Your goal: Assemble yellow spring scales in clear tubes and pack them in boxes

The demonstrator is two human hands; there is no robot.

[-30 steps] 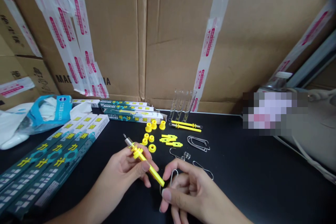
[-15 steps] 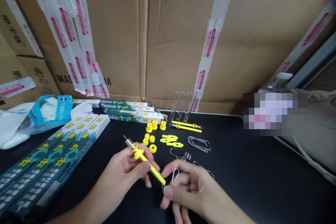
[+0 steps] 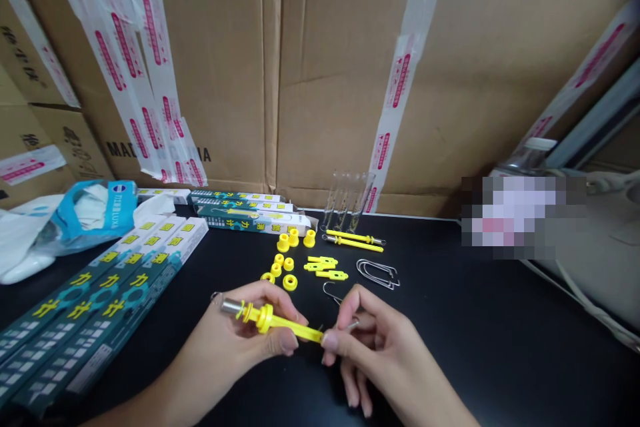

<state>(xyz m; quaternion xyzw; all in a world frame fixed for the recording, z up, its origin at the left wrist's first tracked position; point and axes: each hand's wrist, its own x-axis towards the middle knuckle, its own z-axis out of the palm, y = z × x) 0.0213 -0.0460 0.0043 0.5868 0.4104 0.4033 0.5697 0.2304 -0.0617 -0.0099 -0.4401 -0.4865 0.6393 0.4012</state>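
My left hand (image 3: 240, 327) is shut on a yellow plastic rod (image 3: 285, 323), which has a yellow collar and a metal tube at its left end. My right hand (image 3: 385, 353) pinches the rod's far tip, and a thin metal piece (image 3: 353, 325) sticks out from its fingers. Beyond my hands, on the black tabletop (image 3: 450, 320), lie yellow bushings (image 3: 283, 243), flat yellow pieces (image 3: 320, 266), two yellow rods (image 3: 353, 241), wire loops (image 3: 377, 273) and a wire hook (image 3: 330, 292).
Several green-and-white boxes (image 3: 105, 293) lie at the left, with more (image 3: 250, 220) behind them. Clear tubes (image 3: 347, 200) stand at the back, near a blue-and-white plastic bag (image 3: 85, 213). Taped cardboard cartons (image 3: 270, 80) rise behind the table.
The rod has swung from pointing up-left to nearly level. My right hand has moved in and now pinches its tip. The wire loop it held earlier no longer shows.
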